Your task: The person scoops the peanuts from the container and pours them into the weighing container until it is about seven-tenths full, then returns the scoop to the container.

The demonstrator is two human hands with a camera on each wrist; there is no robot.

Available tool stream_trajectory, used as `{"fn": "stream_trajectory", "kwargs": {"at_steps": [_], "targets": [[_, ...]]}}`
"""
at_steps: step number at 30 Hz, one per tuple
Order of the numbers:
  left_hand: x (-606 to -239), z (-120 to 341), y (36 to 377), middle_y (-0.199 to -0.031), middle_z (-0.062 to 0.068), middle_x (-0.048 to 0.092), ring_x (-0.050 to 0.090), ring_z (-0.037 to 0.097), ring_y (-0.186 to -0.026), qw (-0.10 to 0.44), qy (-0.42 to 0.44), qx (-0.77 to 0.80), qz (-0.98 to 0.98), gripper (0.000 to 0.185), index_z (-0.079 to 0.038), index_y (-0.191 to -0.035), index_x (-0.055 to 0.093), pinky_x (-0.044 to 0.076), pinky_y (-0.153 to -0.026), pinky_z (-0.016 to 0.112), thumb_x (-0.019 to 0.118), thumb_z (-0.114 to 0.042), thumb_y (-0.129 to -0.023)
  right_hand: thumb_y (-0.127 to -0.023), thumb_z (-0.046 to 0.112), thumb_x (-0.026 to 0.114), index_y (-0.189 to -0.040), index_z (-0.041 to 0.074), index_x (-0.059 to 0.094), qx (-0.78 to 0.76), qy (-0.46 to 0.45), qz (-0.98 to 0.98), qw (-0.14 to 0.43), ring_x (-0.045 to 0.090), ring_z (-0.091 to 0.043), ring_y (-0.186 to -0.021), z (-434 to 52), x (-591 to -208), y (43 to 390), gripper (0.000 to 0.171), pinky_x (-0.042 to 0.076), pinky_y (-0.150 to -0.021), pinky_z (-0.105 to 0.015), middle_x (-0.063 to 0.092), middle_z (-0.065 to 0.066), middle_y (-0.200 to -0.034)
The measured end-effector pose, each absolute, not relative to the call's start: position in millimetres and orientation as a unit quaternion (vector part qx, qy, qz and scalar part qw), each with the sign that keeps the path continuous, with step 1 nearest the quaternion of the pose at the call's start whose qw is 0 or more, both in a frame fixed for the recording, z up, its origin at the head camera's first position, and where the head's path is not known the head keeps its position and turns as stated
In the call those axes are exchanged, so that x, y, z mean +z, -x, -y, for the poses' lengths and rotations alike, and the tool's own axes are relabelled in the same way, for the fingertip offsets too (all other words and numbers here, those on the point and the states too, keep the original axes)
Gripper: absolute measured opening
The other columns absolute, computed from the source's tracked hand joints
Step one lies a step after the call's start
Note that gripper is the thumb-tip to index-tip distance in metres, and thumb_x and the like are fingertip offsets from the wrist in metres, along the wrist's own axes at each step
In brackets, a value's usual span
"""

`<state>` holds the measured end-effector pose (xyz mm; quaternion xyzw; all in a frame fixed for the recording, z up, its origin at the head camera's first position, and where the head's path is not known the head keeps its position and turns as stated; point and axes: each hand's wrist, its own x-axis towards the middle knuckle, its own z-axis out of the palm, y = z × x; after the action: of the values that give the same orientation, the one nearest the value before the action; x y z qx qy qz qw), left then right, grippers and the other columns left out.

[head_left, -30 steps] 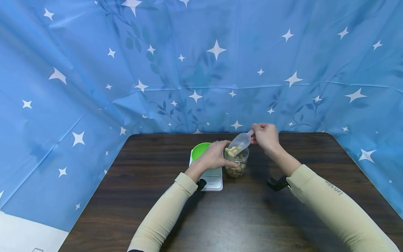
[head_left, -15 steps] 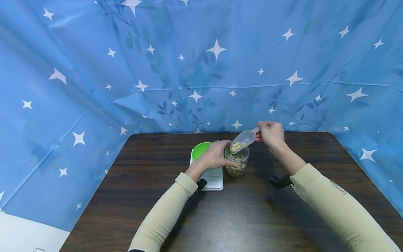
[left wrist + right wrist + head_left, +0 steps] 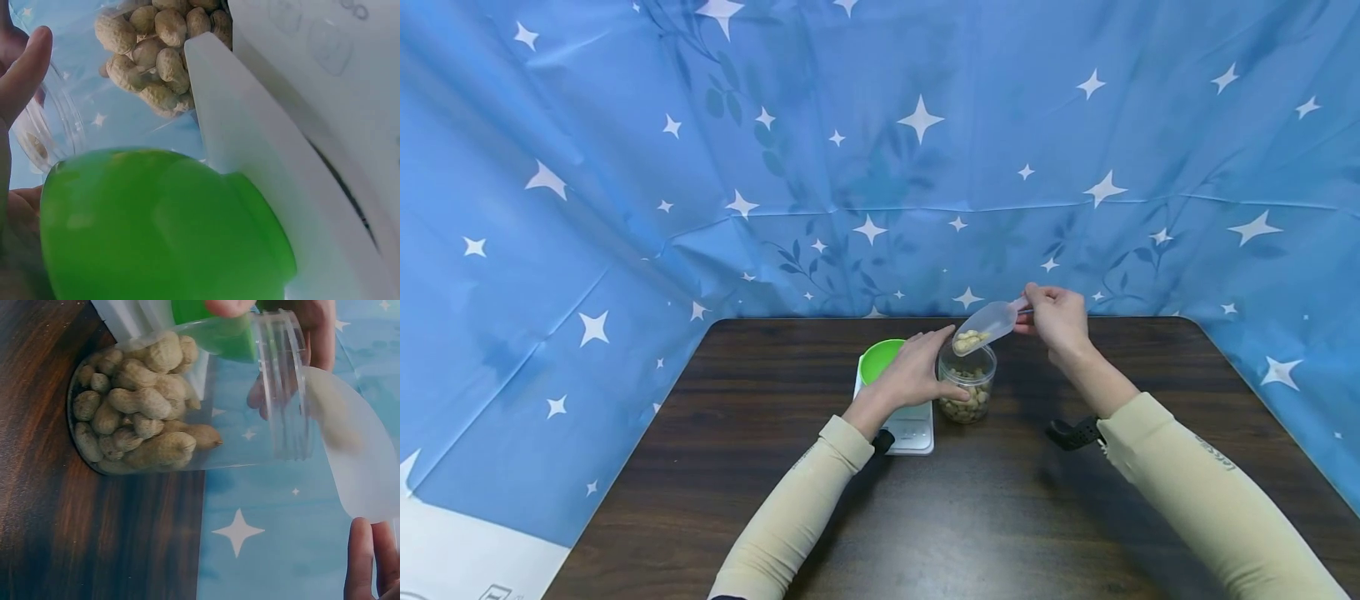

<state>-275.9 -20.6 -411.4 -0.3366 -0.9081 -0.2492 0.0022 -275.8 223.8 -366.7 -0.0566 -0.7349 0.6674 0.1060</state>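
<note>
**Clear scoop lifted with peanuts above the jar**

Clear plastic made up both the scoop (image 3: pixel 987 325) and the jar (image 3: pixel 967 385), which stood on the dark wooden table (image 3: pixel 1000 517) just right of a white scale (image 3: pixel 912 425) bearing a green bowl (image 3: pixel 877 359). The right hand (image 3: pixel 1057 319) pinched the scoop's handle, its bowl tilted over the jar mouth with a few peanuts (image 3: pixel 970 340) in it. The left hand (image 3: pixel 921 373) curled around the jar's side, steadying it. Judging by that, one load was out; the jar was about half full, and whether the green bowl held any peanuts could not be told.
</note>
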Motion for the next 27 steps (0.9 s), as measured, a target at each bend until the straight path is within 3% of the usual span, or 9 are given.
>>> {"fn": "stream_trajectory", "kwargs": {"at_steps": [5,12,18,27], "targets": [[-409.3,26.5,272.9,-0.154,0.009,0.046,0.041,0.026,-0.143,0.009,0.330,-0.247,0.911,0.111,-0.008,-0.160,0.034,0.025,-0.121,0.046,0.089,-0.053,-0.076,-0.111,0.029,0.047,-0.121,-0.010,0.059,0.672,0.056,0.730,0.116,0.070,-0.007,-0.070,-222.6,-363.3,275.5,0.043,0.059,-0.070,-0.026,0.069,0.003,-0.080],[-405.0,52.2,271.4,-0.157,0.011,0.040,0.034,0.028,-0.147,-0.001,0.308,-0.268,0.913,0.102,-0.010,-0.158,0.039,0.015,-0.122,0.052,0.088,-0.051,-0.078,-0.110,0.027,0.048,-0.118,-0.010,0.060,0.687,0.051,0.715,0.113,0.070,-0.010,-0.071,-213.3,-360.7,280.2,0.040,0.060,-0.069,-0.027,0.069,0.000,-0.082],[-403.4,78.8,274.5,-0.161,0.012,0.034,0.026,0.030,-0.150,-0.018,0.264,-0.278,0.923,0.109,-0.011,-0.160,0.035,0.009,-0.122,0.054,0.090,-0.052,-0.075,-0.111,0.028,0.048,-0.119,-0.008,0.060,0.681,0.041,0.722,0.114,0.069,-0.011,-0.073,-198.6,-360.7,283.3,0.039,0.060,-0.071,-0.028,0.068,-0.005,-0.087],[-402.7,109.0,275.5,-0.163,0.015,0.026,0.028,0.038,-0.147,-0.084,0.220,-0.285,0.929,0.123,-0.012,-0.165,0.022,0.024,-0.116,0.061,0.091,-0.053,-0.071,-0.111,0.026,0.047,-0.118,-0.008,0.062,0.667,0.040,0.736,0.110,0.068,-0.012,-0.071,-171.8,-363.9,291.5,0.038,0.061,-0.072,-0.032,0.067,-0.014,-0.092]]}}
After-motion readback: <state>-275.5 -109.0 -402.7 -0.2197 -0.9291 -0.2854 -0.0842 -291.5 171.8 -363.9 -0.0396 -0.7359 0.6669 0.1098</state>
